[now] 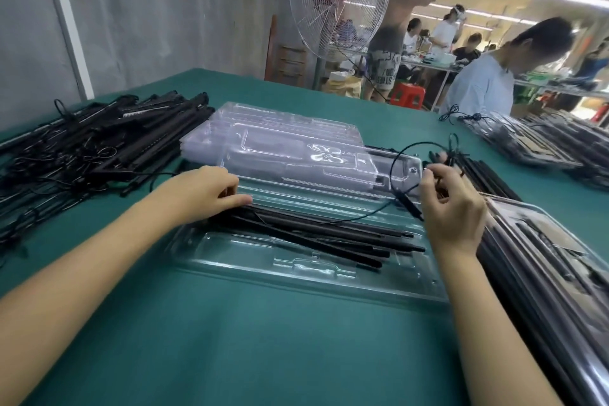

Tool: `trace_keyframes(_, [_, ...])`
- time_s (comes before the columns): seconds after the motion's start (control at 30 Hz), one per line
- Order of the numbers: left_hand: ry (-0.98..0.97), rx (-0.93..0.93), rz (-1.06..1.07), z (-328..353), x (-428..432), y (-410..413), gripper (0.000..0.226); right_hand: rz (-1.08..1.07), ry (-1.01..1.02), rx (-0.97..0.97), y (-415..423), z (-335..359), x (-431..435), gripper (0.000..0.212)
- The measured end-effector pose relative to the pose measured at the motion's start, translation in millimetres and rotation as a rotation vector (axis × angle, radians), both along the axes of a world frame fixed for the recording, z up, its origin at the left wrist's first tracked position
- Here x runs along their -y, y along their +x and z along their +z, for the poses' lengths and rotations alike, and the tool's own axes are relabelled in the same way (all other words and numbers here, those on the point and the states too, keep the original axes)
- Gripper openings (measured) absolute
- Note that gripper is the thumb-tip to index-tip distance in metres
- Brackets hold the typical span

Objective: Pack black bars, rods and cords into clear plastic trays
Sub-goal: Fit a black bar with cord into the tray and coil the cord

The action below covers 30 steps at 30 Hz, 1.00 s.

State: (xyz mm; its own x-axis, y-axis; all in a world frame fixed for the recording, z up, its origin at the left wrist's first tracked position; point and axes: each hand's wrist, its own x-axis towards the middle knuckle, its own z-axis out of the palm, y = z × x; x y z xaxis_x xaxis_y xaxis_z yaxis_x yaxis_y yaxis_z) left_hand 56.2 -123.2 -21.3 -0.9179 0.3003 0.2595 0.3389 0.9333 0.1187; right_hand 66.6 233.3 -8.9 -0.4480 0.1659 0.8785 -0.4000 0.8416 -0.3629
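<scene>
A clear tray (296,277) lies on the green surface (263,356), with black rods (329,237) inside it running left to right. The left hand (204,191) grips their left ends; the right hand (451,208), at the tray's right end, pinches a looping black cord (392,171) just above them

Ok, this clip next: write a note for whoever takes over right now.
Left hand grips the left ends of the rods lying in the front tray.
Right hand pinches a looped cord over the tray's right end.
Done: several rods in the tray; packed trays stacked at right.
Left: seat the cord, then pack from the loose pile at left into the empty trays behind.
</scene>
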Motion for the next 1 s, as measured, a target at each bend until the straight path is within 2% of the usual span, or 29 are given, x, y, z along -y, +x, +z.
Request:
trace_keyframes(0.13, [-0.044,-0.076,-0.022,-4.7,1.5,5.1,0.032,-0.058,0.003,0.063,1.1,-4.4,-5.8,0.031])
trace_keyframes(0.3, [0.115,0.131,-0.031,-0.5,8.7,3.0,0.027,-0.092,-0.181,0.145,-6.4,-7.3,-17.0,0.030])
trace_keyframes(0.4, [0.170,0.172,-0.051,-5.2,9.3,3.9,0.028,-0.074,-0.260,0.136,-9.5,-5.6,-19.4,0.035])
trace_keyframes(0.53, [0.175,0.185,-0.077,-6.0,5.1,5.2,0.033,-0.058,-0.344,0.120,-10.5,2.5,-18.3,0.041])
trace_keyframes(0.67, [0.095,0.243,-0.089,-1.7,1.7,7.6,0.036,-0.039,-0.375,0.095,-9.3,10.5,-17.9,0.042])
trace_keyframes(0.87, [0.016,0.238,-0.050,2.1,-1.6,13.4,0.034,-0.020,-0.382,0.111,-9.8,21.0,-20.2,0.043])
trace_keyframes(0.93, [-0.015,0.154,-0.044,2.5,-7.8,17.7,0.032,-0.010,-0.386,0.121,-10.0,25.3,-19.3,0.043])
trace_keyframes(1.0, [0.059,0.076,-0.093,2.4,-22.2,23.6,0.033,0.008,-0.386,0.136,-10.5,30.0,-17.0,0.043])
